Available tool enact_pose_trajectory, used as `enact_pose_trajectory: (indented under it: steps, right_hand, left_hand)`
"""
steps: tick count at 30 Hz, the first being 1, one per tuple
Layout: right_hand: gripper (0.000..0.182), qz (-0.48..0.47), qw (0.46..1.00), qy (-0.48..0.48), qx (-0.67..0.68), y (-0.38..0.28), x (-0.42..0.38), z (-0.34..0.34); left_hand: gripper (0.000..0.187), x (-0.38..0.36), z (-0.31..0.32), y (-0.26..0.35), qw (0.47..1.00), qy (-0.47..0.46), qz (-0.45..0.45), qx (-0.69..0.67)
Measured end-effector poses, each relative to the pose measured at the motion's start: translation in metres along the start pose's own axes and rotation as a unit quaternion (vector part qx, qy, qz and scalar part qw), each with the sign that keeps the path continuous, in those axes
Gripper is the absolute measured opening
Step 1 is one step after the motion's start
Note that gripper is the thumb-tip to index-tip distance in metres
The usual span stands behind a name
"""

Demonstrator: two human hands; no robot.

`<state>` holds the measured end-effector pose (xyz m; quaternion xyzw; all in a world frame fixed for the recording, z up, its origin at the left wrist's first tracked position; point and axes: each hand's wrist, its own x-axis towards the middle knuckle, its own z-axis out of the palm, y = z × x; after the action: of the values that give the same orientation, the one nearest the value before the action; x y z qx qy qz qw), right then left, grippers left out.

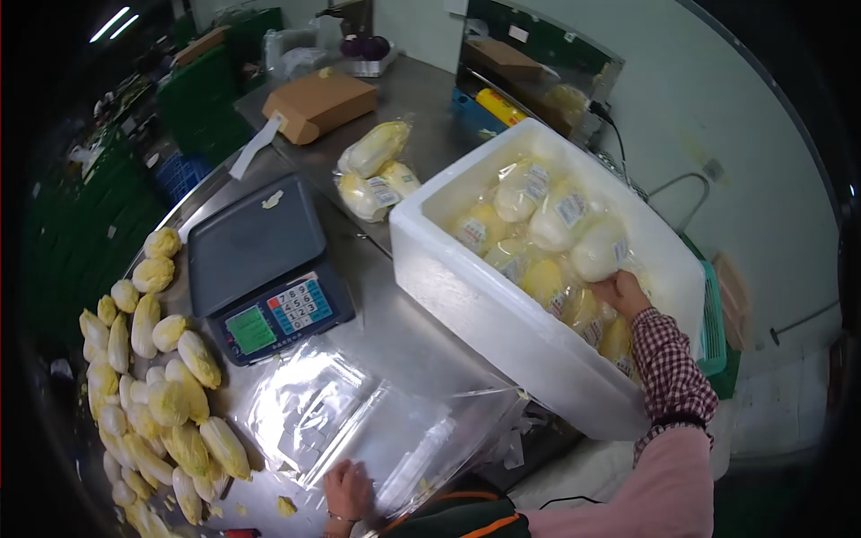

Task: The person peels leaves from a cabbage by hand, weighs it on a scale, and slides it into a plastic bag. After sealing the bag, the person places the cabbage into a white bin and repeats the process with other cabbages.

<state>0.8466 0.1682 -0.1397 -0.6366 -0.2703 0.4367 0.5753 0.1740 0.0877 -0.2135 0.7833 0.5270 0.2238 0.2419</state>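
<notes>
My right hand (pixel 621 293) reaches into a white foam box (pixel 502 318), its fingers curled at a bagged napa cabbage (pixel 599 254) near the inner right side. Around it in the box lie several more bagged cabbages with printed labels. My left hand (pixel 348 489) is low on the steel table at the edge of a stack of clear plastic bags (pixel 359 417). Its fingers are curled in, and whether they grip anything is hidden. Loose peeled napa cabbages (pixel 168 403) are heaped along the table's left side.
A digital scale (pixel 256 233) stands left of the box, a leaf scrap on its plate. Behind it are bagged cabbages (pixel 377 170) and a brown carton (pixel 321 103). A yellow roll (pixel 500 106) lies beyond the box; a green basket (pixel 715 314) is at its right.
</notes>
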Motion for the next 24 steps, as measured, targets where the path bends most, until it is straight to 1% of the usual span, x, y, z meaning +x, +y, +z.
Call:
enact_pose_trajectory:
  steps: [1,2,3,4,5,6,7,8,9,10,11,12,13,14,15,16,17,18,19,20,22,23,24]
  right_hand:
    - [0.030,-0.092,0.973,-0.038,-0.209,0.002,0.000,0.005]
    - [0.028,-0.132,0.863,-0.053,-0.484,-0.051,-0.036,0.046]
    - [0.026,-0.169,0.888,-0.050,-0.425,-0.059,-0.038,0.053]
    - [0.024,-0.202,0.908,-0.054,-0.362,-0.056,-0.037,0.054]
    - [0.021,-0.046,0.977,0.009,-0.206,-0.049,-0.019,0.043]
    - [0.018,0.123,0.989,0.073,-0.047,-0.039,-0.002,0.027]
    - [0.019,0.154,0.977,0.106,-0.104,-0.040,-0.003,0.028]
    - [0.021,0.180,0.960,0.142,-0.161,-0.043,-0.005,0.026]
    - [0.026,0.153,0.943,0.142,-0.260,-0.043,-0.001,0.013]
    - [0.032,0.123,0.916,0.140,-0.355,-0.040,0.004,-0.006]
    - [0.043,0.068,0.869,0.157,-0.464,-0.036,0.005,-0.022]
    - [0.049,0.078,0.794,0.167,-0.579,-0.061,-0.011,-0.016]
    - [0.051,-0.033,0.760,0.210,-0.614,-0.045,0.005,-0.060]
    - [0.045,-0.034,0.731,0.055,-0.680,-0.050,0.031,-0.107]
    - [0.038,0.099,0.838,0.169,-0.509,-0.105,-0.002,-0.022]
    - [0.036,-0.033,0.893,0.142,-0.425,-0.110,0.013,-0.031]
    - [0.032,-0.145,0.885,0.159,-0.413,-0.125,0.021,0.004]
    - [0.032,-0.155,0.889,0.124,-0.413,-0.136,0.014,0.064]
    - [0.030,-0.240,0.900,0.075,-0.356,-0.143,-0.003,0.121]
    - [0.029,-0.318,0.901,0.033,-0.294,-0.145,-0.030,0.175]
    - [0.025,-0.276,0.894,-0.100,-0.339,-0.121,-0.093,0.286]
    - [0.022,-0.288,0.882,-0.168,-0.333,-0.094,-0.134,0.336]
    - [0.022,-0.425,0.757,-0.239,-0.436,-0.063,-0.150,0.365]
  left_hand:
    - [0.029,-0.002,0.001,-0.006,1.000,0.011,-0.017,0.021]
    - [0.026,-0.003,0.003,-0.013,0.998,0.025,-0.035,0.041]
    - [0.026,-0.003,0.006,-0.021,0.997,0.040,-0.049,0.045]
    - [0.020,-0.004,0.007,-0.029,0.999,0.015,-0.037,0.027]
    - [0.015,-0.008,0.004,-0.032,1.000,-0.009,-0.027,0.009]
    - [0.012,-0.004,-0.002,-0.026,1.000,-0.007,-0.014,0.014]
    - [0.010,-0.001,-0.005,-0.022,1.000,-0.004,-0.002,0.018]
    - [0.009,0.003,-0.010,-0.018,0.999,0.020,0.005,0.028]
    - [0.009,0.006,-0.013,-0.013,0.998,0.045,0.011,0.037]
    - [0.010,0.006,-0.018,-0.010,0.997,0.065,-0.043,0.017]
    - [0.011,0.005,-0.025,-0.006,0.991,0.086,-0.099,-0.003]
    - [0.013,0.004,-0.026,0.001,0.953,0.185,-0.206,-0.120]
    - [0.013,0.008,-0.033,0.006,0.925,0.234,-0.248,-0.169]
    - [0.010,-0.001,-0.022,-0.011,0.940,0.273,-0.173,-0.111]
    - [0.013,0.002,-0.040,0.002,0.967,0.229,-0.083,-0.070]
    - [0.019,0.002,-0.045,0.008,0.983,0.156,-0.055,-0.078]
    - [0.020,0.000,-0.041,0.008,0.984,0.165,0.003,-0.068]
    - [0.020,0.000,-0.021,-0.002,0.993,0.113,-0.013,-0.037]
    - [0.021,-0.001,-0.005,-0.012,0.998,0.054,-0.022,-0.009]
    - [0.021,-0.001,-0.003,-0.014,0.997,0.065,-0.036,-0.003]
    - [0.018,-0.003,-0.008,-0.018,0.977,0.210,-0.005,-0.037]
    - [0.018,-0.011,-0.024,-0.019,0.975,0.218,-0.014,-0.036]
    - [0.019,-0.021,-0.046,-0.019,0.974,0.207,-0.073,-0.049]
